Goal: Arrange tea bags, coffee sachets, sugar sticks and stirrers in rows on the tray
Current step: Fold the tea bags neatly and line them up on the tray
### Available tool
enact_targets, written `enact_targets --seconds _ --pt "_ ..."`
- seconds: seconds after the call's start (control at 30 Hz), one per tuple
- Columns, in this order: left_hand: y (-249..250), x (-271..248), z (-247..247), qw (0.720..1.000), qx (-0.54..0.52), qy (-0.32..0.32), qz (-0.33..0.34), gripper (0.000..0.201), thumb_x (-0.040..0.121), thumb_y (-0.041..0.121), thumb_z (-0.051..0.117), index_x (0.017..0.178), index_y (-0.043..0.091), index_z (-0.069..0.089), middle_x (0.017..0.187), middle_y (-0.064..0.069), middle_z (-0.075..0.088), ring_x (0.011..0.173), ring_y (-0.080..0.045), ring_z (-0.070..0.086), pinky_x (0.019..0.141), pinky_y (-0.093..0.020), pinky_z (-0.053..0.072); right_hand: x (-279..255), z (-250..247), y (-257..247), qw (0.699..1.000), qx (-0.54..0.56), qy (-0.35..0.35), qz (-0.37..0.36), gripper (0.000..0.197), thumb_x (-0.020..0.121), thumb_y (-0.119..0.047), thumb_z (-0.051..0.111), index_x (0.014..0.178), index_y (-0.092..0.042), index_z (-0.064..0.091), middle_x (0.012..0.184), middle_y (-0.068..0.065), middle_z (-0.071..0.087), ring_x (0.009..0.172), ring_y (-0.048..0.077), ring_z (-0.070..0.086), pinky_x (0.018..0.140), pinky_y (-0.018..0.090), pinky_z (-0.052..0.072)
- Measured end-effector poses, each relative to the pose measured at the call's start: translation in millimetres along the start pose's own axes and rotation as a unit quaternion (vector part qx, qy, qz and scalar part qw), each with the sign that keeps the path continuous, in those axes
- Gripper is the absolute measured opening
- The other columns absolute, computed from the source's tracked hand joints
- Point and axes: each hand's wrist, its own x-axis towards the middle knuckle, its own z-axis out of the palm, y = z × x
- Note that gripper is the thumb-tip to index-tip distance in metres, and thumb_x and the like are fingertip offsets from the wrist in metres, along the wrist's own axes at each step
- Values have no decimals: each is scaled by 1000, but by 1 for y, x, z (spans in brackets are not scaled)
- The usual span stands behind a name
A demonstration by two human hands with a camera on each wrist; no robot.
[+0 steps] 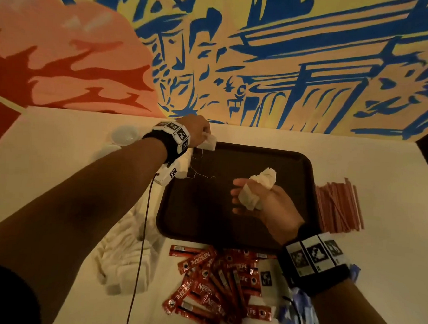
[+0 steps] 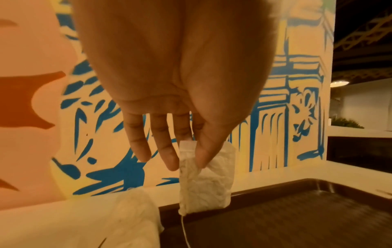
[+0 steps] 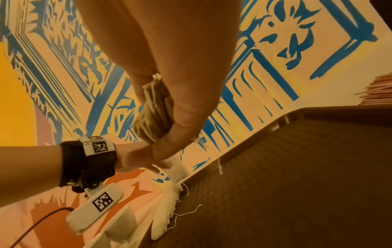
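While the left hand [image 1: 196, 129] pinches one tea bag [image 2: 204, 177] by its top over the tray's [image 1: 229, 228] far-left corner, the right hand [image 1: 260, 199] grips a bunch of tea bags [image 1: 257, 188] above mid-tray. Tray floor bare apart from loose strings. Crowded edges: tea bag pile [image 1: 127, 251] left, coffee sachets [image 1: 215, 284] near side, stirrers [image 1: 338, 207] right. White table [image 1: 57, 167], mural wall [image 1: 264, 57] directly behind.

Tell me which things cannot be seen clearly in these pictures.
- Head view: the left hand hides most of its tea bag.
- Right wrist view: the count of tea bags is unclear, fingers cover them.
- Head view: blue packets blurred, hidden by the right wrist.
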Motion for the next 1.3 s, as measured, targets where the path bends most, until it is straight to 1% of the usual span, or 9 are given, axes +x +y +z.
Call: enact_targets --seconds 0.17,0.4,0.57,0.63,0.73,0.77,0.9,1.13,1.3 --pt "-16 32 13 1000 14 -22 -17 24 97 21 58 118 17 69 125 -9 65 109 -32 62 94 -44 53 14 -5 1 1000 -10 -8 -5 33 106 -26 47 117 -4 69 104 14 71 92 23 68 78 38 62" --pt "-29 59 31 997 12 -63 -35 25 97 13 53 116 18 70 128 -8 65 109 -31 62 97 -45 52 24 -6 2 1000 -12 -15 -3 32 106 -26 46 116 -7 70 104 13 71 92 22 69 76 36 62" --pt "-34 69 38 999 2 -23 -45 26 101 25 54 122 15 65 130 -10 61 114 -33 59 97 -43 50 27 -8 4 1000 -16 -14 2 31 106 -26 46 116 -9 71 109 16 71 94 23 69 76 36 61" --pt "-36 69 40 999 -14 -17 -46 25 99 25 56 122 18 64 131 -9 60 115 -32 58 98 -43 50 27 -8 5 1000 -15 -16 2 31 106 -26 47 115 -10 71 110 16 71 93 23 69 76 35 61" --pt "-36 67 40 998 -35 -6 -52 21 95 23 60 114 29 63 130 -6 60 111 -29 60 95 -43 53 28 -6 5 1000 -12 -19 3 30 106 -26 47 115 -9 71 109 16 71 92 22 70 75 35 60" --pt "-36 67 39 998 -34 -9 -52 23 93 25 61 115 30 62 131 -6 60 111 -29 60 94 -43 53 28 -6 5 1000 -12 -20 2 30 106 -25 47 116 -9 71 110 16 71 92 21 70 75 35 60" --pt "-33 67 42 998 19 -51 -31 43 93 26 63 135 24 58 140 -7 55 121 -33 55 97 -43 49 26 -5 7 1000 -14 -21 0 30 106 -25 47 116 -10 71 113 20 70 92 22 70 76 35 61" --pt "-28 68 42 997 26 -66 -36 37 93 19 62 130 22 62 135 -7 60 117 -32 59 93 -41 49 24 -5 7 1000 -20 -15 -1 30 106 -24 46 115 -9 71 112 20 70 91 22 70 76 36 62" --pt "-30 66 47 997 59 -48 -33 27 95 22 62 122 24 66 131 -5 62 114 -31 61 90 -39 50 24 -4 7 1000 -21 -12 -1 31 106 -24 46 114 -8 71 105 14 72 88 20 70 74 34 61"
